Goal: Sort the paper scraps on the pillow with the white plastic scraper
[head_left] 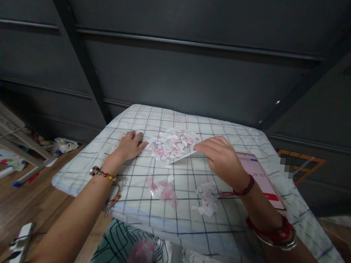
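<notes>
Here, left hand [130,146] spreads on checked cloth [180,218]; right hand [222,158] pinches white sheet [183,157]; dark wall [176,77] beyond.

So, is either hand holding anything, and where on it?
The right-hand grip pinches a thin white piece, perhaps card, by its right end. The left-hand grip rests on the checked cloth, apparently holding nothing.
</notes>
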Available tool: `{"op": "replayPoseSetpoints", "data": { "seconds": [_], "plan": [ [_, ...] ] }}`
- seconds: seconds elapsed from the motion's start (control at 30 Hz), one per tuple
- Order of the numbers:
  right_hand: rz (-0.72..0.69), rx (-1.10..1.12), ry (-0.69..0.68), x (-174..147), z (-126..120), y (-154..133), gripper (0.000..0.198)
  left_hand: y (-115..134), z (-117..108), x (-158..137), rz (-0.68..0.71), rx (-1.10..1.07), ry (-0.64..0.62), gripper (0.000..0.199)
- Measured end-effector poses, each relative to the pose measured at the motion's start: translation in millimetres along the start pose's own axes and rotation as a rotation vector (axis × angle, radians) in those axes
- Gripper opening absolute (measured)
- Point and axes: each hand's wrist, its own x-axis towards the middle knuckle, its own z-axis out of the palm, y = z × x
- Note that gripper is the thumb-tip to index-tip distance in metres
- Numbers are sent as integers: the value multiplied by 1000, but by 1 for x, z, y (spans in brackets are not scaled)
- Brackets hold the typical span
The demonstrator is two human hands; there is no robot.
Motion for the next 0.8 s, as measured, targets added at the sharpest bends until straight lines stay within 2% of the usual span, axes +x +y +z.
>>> {"op": "replayPoseSetpoints", "data": {
  "seconds": [0.1,0.23,0.43,0.67,0.8],
  "plan": [
    [-19,41,-31,1,-5,0,38,0,0,1,-23,-1,-8,56],
    [21,72,-4,1,-11,2,36,4,-2,0,-38,11,-24,57],
    [-44,136,-81,3,-9,-2,35,3,0,1,-42,56,-17,56],
    [-37,138,14,1,-16,7,36,1,3,2,-32,76,10,55],
    [-58,177,-19,3,-11,5,35,0,4,3,-27,64,4,55]
  ]
}}
